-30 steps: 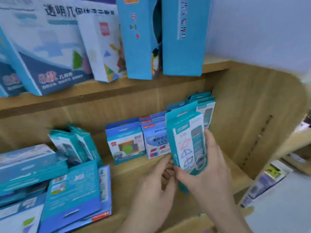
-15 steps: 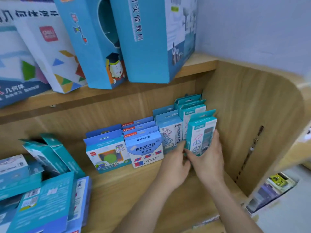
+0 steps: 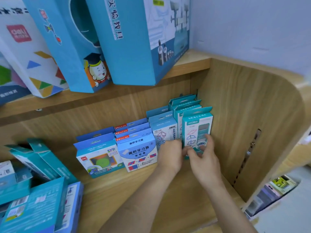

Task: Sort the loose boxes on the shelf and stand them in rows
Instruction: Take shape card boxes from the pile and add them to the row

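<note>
Four short rows of small boxes stand upright along the back of the lower wooden shelf [image 3: 151, 190], and both hands are at the front of the right-most row. That row is fronted by a teal cardboard box with coloured line shapes on its white front [image 3: 196, 130]. It stands upright just beside the wooden side panel [image 3: 244, 123], with more boxes of its kind close behind it.

The right hand [image 3: 204, 158] lies over the lower part of its face, fingers [image 3: 208, 140] loosely bent and spread against the card, not wrapped round it. The left hand [image 3: 170, 153] is at the box's lower left edge with its fingers curled inward. The tips are hidden, so I cannot tell whether they pinch anything.

The next row to the left is fronted by a pale blue box with a wire-cube drawing [image 3: 164, 130], partly behind the left hand. Then come a light blue box with red and blue parallelograms [image 3: 138, 153] and a blue box with a green disc [image 3: 99, 157].

At the shelf's left end a heap of loose teal and blue boxes [image 3: 38, 199] lies flat and tilted, one with its flaps open. On the upper shelf [image 3: 190, 64] big blue cartons [image 3: 133, 47] lean.
</note>
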Tool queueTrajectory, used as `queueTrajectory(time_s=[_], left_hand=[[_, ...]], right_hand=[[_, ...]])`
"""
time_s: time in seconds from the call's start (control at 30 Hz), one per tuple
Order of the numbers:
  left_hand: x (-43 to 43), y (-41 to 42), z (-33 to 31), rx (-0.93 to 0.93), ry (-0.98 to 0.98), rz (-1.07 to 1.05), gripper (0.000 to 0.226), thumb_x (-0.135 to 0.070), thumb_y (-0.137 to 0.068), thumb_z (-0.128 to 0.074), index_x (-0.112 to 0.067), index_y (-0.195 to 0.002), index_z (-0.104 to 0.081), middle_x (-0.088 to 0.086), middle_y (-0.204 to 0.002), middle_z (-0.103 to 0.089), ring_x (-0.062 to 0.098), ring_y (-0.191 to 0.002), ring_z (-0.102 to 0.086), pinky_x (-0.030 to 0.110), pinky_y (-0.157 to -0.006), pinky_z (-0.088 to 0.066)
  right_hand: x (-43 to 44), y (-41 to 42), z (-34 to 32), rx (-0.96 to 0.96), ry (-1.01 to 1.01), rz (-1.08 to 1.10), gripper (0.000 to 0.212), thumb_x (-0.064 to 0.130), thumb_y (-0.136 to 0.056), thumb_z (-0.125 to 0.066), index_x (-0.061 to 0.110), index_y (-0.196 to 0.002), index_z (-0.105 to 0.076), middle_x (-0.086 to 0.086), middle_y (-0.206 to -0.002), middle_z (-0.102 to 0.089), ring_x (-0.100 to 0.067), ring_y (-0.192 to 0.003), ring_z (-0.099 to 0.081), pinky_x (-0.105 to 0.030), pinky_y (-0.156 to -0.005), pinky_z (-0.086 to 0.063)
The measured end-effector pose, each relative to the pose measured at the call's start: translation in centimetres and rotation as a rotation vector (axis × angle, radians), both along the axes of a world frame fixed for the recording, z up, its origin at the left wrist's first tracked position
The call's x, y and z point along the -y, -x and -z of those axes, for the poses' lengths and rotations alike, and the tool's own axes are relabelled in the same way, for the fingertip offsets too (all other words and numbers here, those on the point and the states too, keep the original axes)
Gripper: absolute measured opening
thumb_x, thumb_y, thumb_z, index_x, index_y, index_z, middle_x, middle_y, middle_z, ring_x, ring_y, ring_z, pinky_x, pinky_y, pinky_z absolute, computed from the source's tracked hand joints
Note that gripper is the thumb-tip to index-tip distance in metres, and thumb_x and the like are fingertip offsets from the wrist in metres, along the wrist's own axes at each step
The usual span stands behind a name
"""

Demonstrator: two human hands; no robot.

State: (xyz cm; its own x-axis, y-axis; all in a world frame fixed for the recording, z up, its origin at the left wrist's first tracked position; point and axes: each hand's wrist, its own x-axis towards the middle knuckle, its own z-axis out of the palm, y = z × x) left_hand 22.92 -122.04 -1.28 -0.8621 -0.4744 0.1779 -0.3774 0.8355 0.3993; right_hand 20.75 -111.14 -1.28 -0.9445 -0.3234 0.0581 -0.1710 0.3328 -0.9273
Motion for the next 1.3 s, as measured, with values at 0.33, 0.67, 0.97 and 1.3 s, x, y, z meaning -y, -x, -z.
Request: queueTrajectory(time_s=[0.33, 0.67, 0.97, 1.3], left_hand=[[0.7, 1.4, -1.5, 0.111, 0.072, -0.045, 0.013, -0.012, -0.090, -0.052, -0.005, -0.094, -0.062, 0.019, -0.100, -0.066, 0.038, -0.094, -0.062, 0.039, -0.074, -0.048], [0.5, 1.0, -2.7, -0.249, 0.006, -0.116, 0.027, -0.034, -0.094, -0.051, -0.009, -0.097, -0.060, 0.012, -0.092, -0.069, 0.032, -0.085, -0.063, 0.039, -0.071, -0.051], [0.1, -0.8, -3.1, -0.146, -0.010, -0.094, 0.022, -0.023, -0.094, -0.051, -0.010, -0.097, -0.069, 0.011, -0.097, -0.071, 0.030, -0.089, -0.064, 0.034, -0.073, -0.048], [0.9, -14.9, -3.0, -0.401, -0.007, -0.106, 0.026, -0.008, -0.077, -0.053, -0.023, -0.085, -0.073, -0.012, -0.089, -0.071, 0.004, -0.083, -0.061, 0.023, -0.077, -0.048]], right_hand=[[2.3, 1.4, -0.6, 0.318, 0.394, -0.007, 0.068, 0.008, -0.084, -0.060, 0.034, -0.140, -0.031, 0.010, -0.116, -0.063, -0.012, -0.107, -0.060, -0.033, -0.092, -0.048], [2.4, 2.5, -0.5, 0.444, 0.582, -0.056, 0.060, 0.019, -0.091, -0.058, 0.040, -0.141, -0.031, 0.006, -0.126, -0.059, -0.017, -0.116, -0.056, -0.037, -0.098, -0.047], [1.0, 1.8, -1.0, 0.225, 0.310, -0.137, 0.058, 0.014, -0.090, -0.056, 0.034, -0.140, -0.034, 0.010, -0.128, -0.057, -0.009, -0.114, -0.054, -0.035, -0.098, -0.044], [-1.5, -3.0, -0.7, -0.109, -0.040, -0.192, 0.066, 0.010, -0.086, -0.059, 0.029, -0.143, -0.031, -0.001, -0.138, -0.048, -0.017, -0.117, -0.051, -0.045, -0.098, -0.045]])
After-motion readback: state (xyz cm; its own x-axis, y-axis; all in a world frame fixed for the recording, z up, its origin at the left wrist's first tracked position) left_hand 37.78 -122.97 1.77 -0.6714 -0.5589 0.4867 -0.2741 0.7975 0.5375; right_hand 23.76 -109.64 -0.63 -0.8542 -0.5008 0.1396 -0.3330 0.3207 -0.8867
